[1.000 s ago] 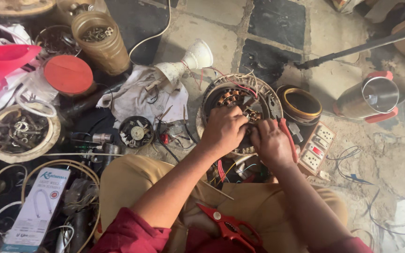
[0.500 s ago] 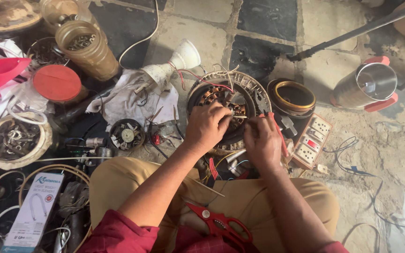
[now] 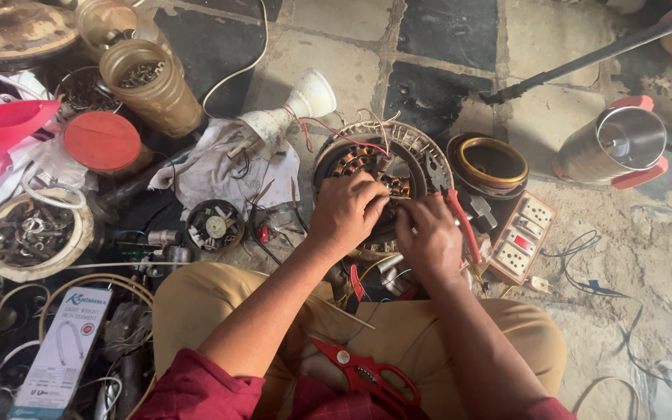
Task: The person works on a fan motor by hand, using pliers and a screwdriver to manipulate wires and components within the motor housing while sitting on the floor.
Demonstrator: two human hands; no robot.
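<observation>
Still, both hands [image 3: 386,222] stay curled, fingertips pinching wires on the motor stator [image 3: 375,167].

Rolled dark red checked sleeves [image 3: 196,385]; mustard-tan trousers [image 3: 196,303]; bare hands [image 3: 345,214].

The scene is lit by soft daylight, brighter on the right and top. The pale stone floor [image 3: 585,257] is washed in warm light, while the left side with the dark clutter is dimmer. A bright shine is seen on the round silver metal can with red ends [image 3: 614,144]. Soft shadows are cast under the arms. Most things are seen sharp; the corners are bent a little and slightly blurred.
</observation>
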